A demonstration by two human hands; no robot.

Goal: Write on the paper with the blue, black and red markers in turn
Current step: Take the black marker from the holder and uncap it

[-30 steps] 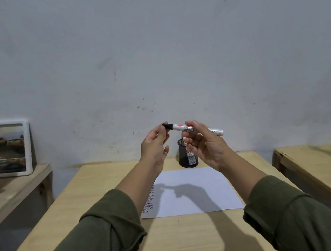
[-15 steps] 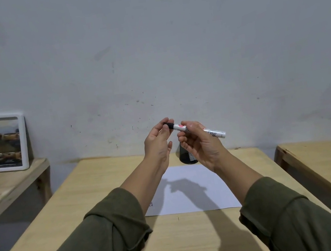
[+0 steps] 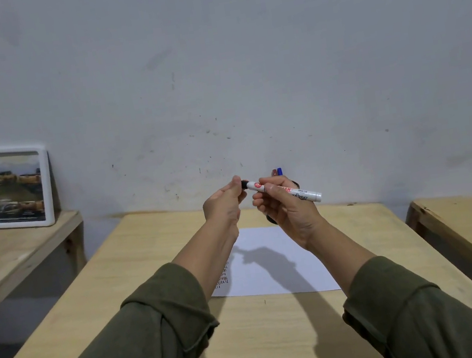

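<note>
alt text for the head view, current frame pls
Two hands raised over a wooden table: the right hand holds a white-barrelled marker while the left hand pinches its black cap end. A sheet of paper lies below, with small marks at its left edge; blue and red marker tips show behind the hands.

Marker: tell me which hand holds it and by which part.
The right hand grips the marker around its white barrel; the left hand pinches its black cap.

White-framed picture (image 3: 18,186) stands on side shelf (image 3: 16,244).
</note>
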